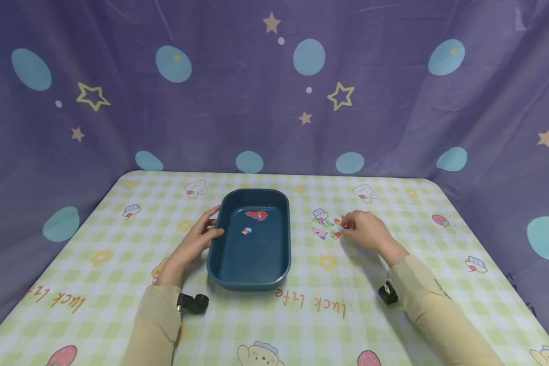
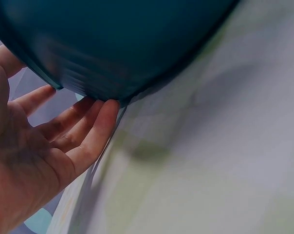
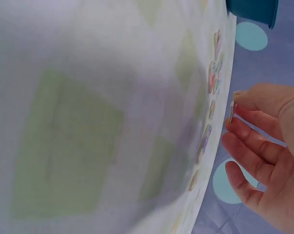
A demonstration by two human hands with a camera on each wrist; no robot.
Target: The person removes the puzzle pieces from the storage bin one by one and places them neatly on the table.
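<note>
A deep teal rectangular tray (image 1: pixel 251 264) stands left of the table's middle. Inside it lie a red and purple flat cutout (image 1: pixel 256 215) and a smaller multicoloured piece (image 1: pixel 246 231). My left hand (image 1: pixel 200 238) holds the tray's left side, thumb at the rim and fingertips against the outer wall (image 2: pixel 88 73). Between thumb and index finger, my right hand (image 3: pixel 268 131) pinches a small thin flat piece (image 3: pixel 232 111), its edge toward the wrist camera. Below and beside that hand lie several colourful flat pieces, among them a pinkish one (image 1: pixel 320 233) and a red-green one (image 1: pixel 335 235).
A green-and-white checked cloth (image 1: pixel 370 315) with printed cartoons and lettering covers the table. Behind it hangs a purple curtain (image 1: pixel 238 117) with stars and blue dots. Each wrist carries a small black camera, such as the left one (image 1: pixel 200 303).
</note>
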